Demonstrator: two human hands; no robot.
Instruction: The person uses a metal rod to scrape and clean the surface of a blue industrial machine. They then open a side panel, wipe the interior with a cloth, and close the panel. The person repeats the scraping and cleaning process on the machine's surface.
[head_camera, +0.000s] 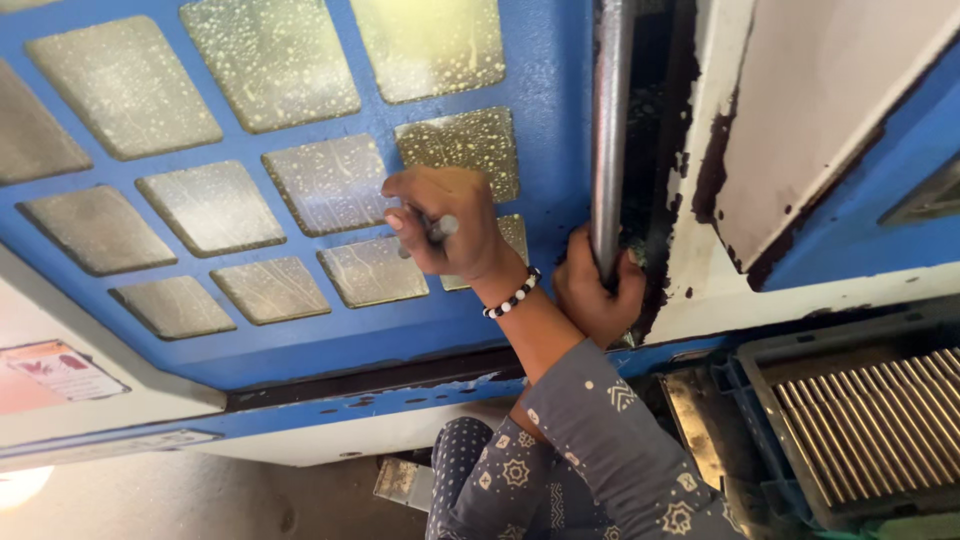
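My right hand, with a black-and-white bead bracelet on its wrist, is closed around a small grey metal tool. It presses the tool against a speckled window pane in a blue machine door. My left hand reaches behind the right forearm and grips the vertical steel bar handle at the door's right edge. Both arms wear dark sleeves with a pale pattern, and the arms cross.
The door has several dirty square panes in a grid. Right of the bar are a dark greasy gap and a white panel with chipped paint. A ribbed metal grate lies lower right. A sticker sits lower left.
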